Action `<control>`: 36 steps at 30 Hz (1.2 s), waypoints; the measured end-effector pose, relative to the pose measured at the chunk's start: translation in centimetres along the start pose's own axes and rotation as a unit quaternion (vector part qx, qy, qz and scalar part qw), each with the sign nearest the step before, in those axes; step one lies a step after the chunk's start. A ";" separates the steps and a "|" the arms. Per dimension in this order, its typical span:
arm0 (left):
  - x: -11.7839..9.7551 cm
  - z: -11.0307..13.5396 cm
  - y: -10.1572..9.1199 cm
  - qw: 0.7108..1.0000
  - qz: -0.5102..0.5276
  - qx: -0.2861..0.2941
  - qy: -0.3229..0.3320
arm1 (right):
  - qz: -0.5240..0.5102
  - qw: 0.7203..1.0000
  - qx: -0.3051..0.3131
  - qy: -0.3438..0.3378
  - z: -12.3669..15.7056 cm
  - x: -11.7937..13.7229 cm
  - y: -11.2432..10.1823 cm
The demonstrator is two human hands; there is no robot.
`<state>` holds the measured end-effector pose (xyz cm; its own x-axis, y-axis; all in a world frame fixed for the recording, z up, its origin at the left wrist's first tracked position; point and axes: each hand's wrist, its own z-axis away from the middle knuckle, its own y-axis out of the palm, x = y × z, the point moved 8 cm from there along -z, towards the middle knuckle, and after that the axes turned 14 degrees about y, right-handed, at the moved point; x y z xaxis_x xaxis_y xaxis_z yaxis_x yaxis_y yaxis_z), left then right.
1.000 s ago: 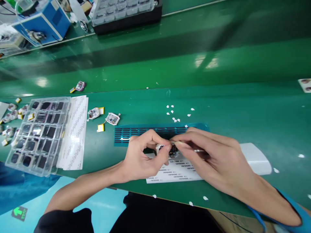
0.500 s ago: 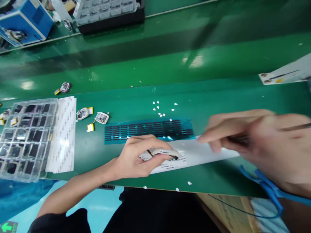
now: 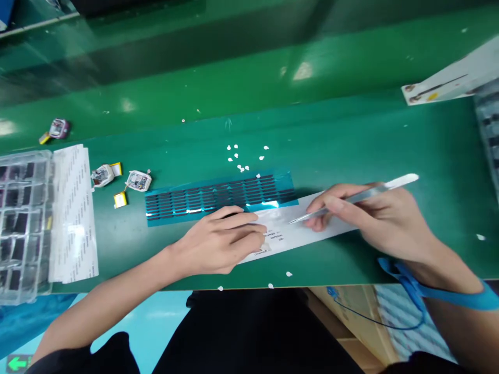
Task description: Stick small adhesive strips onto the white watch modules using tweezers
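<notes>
White label sheet [image 3: 307, 228] lies flat on the green bench [image 3: 351, 135], and your left hand [image 3: 218, 241] presses its near end down with flattened fingers, nothing pinched. Your right hand [image 3: 374, 218] pinches metal tweezers [image 3: 351, 200], tips touching the sheet just beyond your left fingertips. You appear to be picking a label; next you'd need to catch one edge and lift it cleanly. Beyond the grip sits a blue strip of dark pads [image 3: 218, 195]. Whether the tips hold anything is too small to tell, and your left palm hides whatever lies beneath.
</notes>
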<state>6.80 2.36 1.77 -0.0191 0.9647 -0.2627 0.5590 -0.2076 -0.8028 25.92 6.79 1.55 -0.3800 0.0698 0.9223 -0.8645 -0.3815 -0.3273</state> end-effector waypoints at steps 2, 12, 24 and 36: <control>-0.1 -0.1 0.1 1.000 -0.007 -0.003 -0.001 | 0.019 1.000 0.014 0.002 0.0 -0.4 0.7; -0.3 -0.8 0.4 1.000 -0.005 0.010 0.027 | 0.067 0.997 0.015 -0.039 0.3 -0.6 1.4; 3.1 1.2 -2.6 0.926 0.231 -0.221 -0.202 | -0.023 0.981 -0.172 -0.084 1.1 4.0 0.1; 4.4 3.1 -1.0 0.776 0.435 -0.280 -0.361 | -0.034 0.982 -0.171 -0.073 -1.5 5.4 3.6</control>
<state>3.61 6.36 -0.20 0.2210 0.1148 -0.9685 0.8890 -0.4320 0.1517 20.29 7.14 5.02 -0.2886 -0.0581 0.9557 -0.9555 -0.0464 -0.2913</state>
